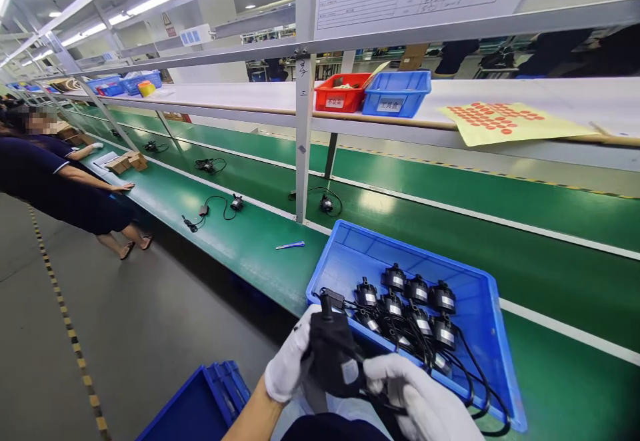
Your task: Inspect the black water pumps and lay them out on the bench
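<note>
A black pump (334, 354) with a short nozzle on top and a pale label is held in front of me, above the near edge of the blue crate. My left hand (295, 354), in a white glove, is closed around its left side. My right hand (417, 388), also gloved, has its fingers closed at the pump's lower right, by a black cable. In the blue crate (345, 244) lie several similar black pumps (419, 289) with silver labels and tangled cables. Some cables hang over its near right side.
A blue pen (290, 245) and a pump with cable (237, 202) lie on the green bench (260, 268). A metal post (303, 141) rises behind the crate. Red (340, 94) and blue bins (397, 93) stand on the shelf. Blue crates (195, 404) sit below left. People stand far left.
</note>
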The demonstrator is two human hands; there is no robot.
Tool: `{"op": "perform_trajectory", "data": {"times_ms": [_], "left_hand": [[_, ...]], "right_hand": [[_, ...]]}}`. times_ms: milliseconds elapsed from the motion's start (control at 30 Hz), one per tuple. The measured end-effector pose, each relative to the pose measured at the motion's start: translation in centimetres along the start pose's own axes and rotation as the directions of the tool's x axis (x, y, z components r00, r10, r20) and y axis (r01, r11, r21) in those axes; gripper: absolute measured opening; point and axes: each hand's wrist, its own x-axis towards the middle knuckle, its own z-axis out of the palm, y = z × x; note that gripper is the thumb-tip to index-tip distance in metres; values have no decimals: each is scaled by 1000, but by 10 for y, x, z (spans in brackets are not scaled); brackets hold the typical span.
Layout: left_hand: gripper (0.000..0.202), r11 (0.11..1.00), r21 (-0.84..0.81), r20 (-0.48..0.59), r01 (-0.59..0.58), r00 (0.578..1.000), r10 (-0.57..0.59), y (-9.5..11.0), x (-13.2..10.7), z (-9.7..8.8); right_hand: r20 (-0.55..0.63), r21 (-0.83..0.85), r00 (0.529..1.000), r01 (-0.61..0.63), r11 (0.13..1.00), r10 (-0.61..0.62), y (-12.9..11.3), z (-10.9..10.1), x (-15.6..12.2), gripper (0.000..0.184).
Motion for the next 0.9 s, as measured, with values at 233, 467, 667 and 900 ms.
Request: {"op": "perform_trajectory", "data": {"times_ms": [233,467,667,900], "left_hand": [[111,668,662,24,-340,900,435,-9,-18,-14],[125,744,605,-80,-283,908,411,-12,-20,-18],[129,671,711,-68,-210,929,363,-6,-18,-3],[104,775,586,-21,-236,952,306,6,-28,-5]], "right_hand": [[-46,181,999,22,983,-14,14,9,14,52],[-11,217,999,52,975,-51,-8,6,14,60],[-36,186,998,66,980,-61,-16,-2,23,69],[39,387,990,-138,912,133,-36,-7,28,64]]}}
